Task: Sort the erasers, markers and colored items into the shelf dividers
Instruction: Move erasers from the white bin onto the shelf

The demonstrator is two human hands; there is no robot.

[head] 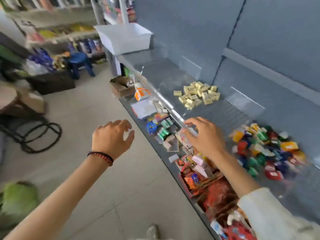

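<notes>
My left hand (112, 137) hangs over the floor, fingers apart, empty; my right hand (204, 137), fingers spread, holds nothing, between erasers (197, 95) and colored items (266, 149)

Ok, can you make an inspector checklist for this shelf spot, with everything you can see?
Surface: grey shelf split by clear dividers; the far sections are bare.
Job's things: pale yellow erasers heaped in one section; colored items heaped in the nearer section. No markers can be made out.
Clutter: mixed small packs on the lower shelf below; white bin at the far end.
Hands: left hand open over the floor, holding nothing; right hand open, fingers spread over the shelf's front edge. Cannot tell whether it touches anything.
Cables: nothing seen.
Surroundings: blue stool on the tiled floor, blurred stocked shelves behind it.
</notes>
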